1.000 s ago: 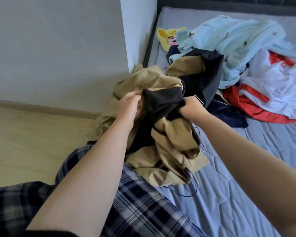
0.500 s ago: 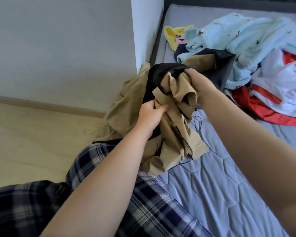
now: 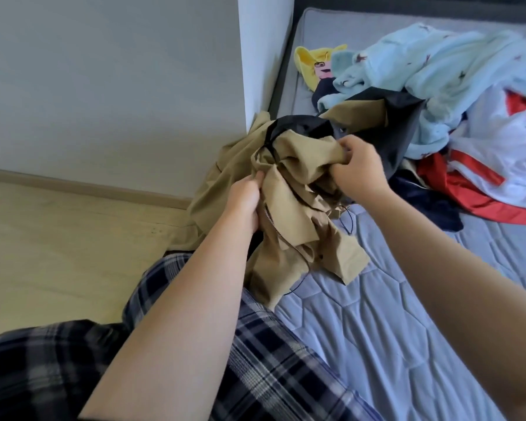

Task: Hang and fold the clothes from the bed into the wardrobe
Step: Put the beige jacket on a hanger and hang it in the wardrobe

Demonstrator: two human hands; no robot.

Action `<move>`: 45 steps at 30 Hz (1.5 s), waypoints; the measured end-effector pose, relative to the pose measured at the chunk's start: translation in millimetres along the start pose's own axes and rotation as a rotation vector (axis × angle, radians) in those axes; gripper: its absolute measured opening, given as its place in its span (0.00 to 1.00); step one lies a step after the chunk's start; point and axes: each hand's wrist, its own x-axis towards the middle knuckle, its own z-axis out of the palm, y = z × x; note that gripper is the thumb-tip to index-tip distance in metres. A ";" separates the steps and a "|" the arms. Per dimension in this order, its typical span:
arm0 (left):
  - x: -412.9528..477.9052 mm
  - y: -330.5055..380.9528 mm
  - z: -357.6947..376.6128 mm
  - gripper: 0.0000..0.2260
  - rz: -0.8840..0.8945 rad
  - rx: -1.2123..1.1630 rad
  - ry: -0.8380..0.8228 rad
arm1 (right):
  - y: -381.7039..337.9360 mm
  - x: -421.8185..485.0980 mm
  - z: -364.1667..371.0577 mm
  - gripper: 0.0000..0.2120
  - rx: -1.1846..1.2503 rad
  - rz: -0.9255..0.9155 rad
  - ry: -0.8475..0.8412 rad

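Over the bed's [image 3: 377, 344] edge, both hands grip bunched tan jacket [image 3: 298, 208], axis unclear

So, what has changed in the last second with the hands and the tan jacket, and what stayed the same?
The left hand moved from the top of the tan jacket down to its middle and grips it there. The right hand took a new pinch on a tan fold near the black lining. More tan fabric is now turned outward. The pile of clothes on the bed stayed as it was.

A jacket [image 3: 298, 189] lies at the bed's [image 3: 377, 314] left edge, a clothes pile [image 3: 456, 95] behind it.
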 end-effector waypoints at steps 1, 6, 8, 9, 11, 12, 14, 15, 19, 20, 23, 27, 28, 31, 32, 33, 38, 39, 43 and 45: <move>2.4 3.9 -5.8 0.11 -0.017 0.022 0.029 | 6.2 8.2 -4.5 0.16 -0.054 0.022 0.082; 14.6 23.2 -25.6 0.20 -0.093 0.243 0.111 | 26.5 32.8 -23.6 0.19 -0.220 0.101 0.221; 15.7 20.0 -23.9 0.14 0.054 0.289 0.247 | 22.4 35.2 -23.9 0.19 -0.243 0.027 0.200; 15.2 17.8 -22.7 0.08 0.146 0.278 0.308 | 17.9 34.8 -23.3 0.19 -0.258 -0.024 0.187; 12.2 14.3 -20.0 0.04 0.287 0.277 0.378 | 7.3 29.7 -20.6 0.23 -0.347 -0.220 0.155; 12.3 11.9 -20.1 0.06 0.316 0.268 0.400 | 2.7 25.8 -17.3 0.27 -0.449 -0.384 0.115; 12.9 12.4 -20.7 0.05 0.293 0.217 0.433 | 0.2 17.7 -6.9 0.32 -0.758 -0.748 -0.033; 13.2 13.5 -21.2 0.04 0.278 0.214 0.454 | 0.0 14.3 -1.5 0.31 -0.895 -0.878 -0.127; 10.9 8.0 -18.1 0.07 0.460 0.579 0.525 | -8.1 14.8 11.8 0.13 -0.906 -0.812 -0.254; 7.0 5.6 -15.3 0.07 0.583 0.699 0.534 | -13.1 17.6 13.1 0.11 -0.786 -0.681 -0.230; -8.5 1.5 -4.8 0.11 1.135 0.853 0.380 | -36.4 34.3 16.1 0.10 -0.318 -0.237 -0.200; -22.5 0.3 3.0 0.09 1.443 0.952 0.146 | -62.0 54.0 20.9 0.18 -0.181 -0.030 -0.290; -23.0 -0.4 2.6 0.09 1.384 0.983 0.134 | -65.6 56.2 23.6 0.17 -0.139 0.009 -0.315; -20.9 -1.2 -1.9 0.18 0.957 0.995 0.135 | -76.6 58.3 35.7 0.14 0.037 0.135 -0.364; -19.4 2.5 -4.7 0.22 0.838 0.928 0.109 | -83.5 56.6 40.4 0.15 0.100 0.180 -0.372; -18.9 7.0 -9.2 0.23 0.752 0.847 0.086 | -91.5 53.4 44.2 0.16 0.158 0.218 -0.378; -28.3 60.3 -55.9 0.18 0.677 0.813 0.193 | -156.8 48.4 72.1 0.14 0.483 0.249 -0.393; -31.4 75.9 -68.4 0.18 0.679 0.823 0.258 | -176.0 47.7 78.4 0.13 0.553 0.256 -0.425; -44.8 148.4 -121.2 0.18 0.659 0.755 0.458 | -261.3 45.1 100.6 0.10 0.828 0.293 -0.576; -51.6 186.6 -148.8 0.14 0.628 0.620 0.490 | -303.4 43.5 105.6 0.10 0.893 0.270 -0.648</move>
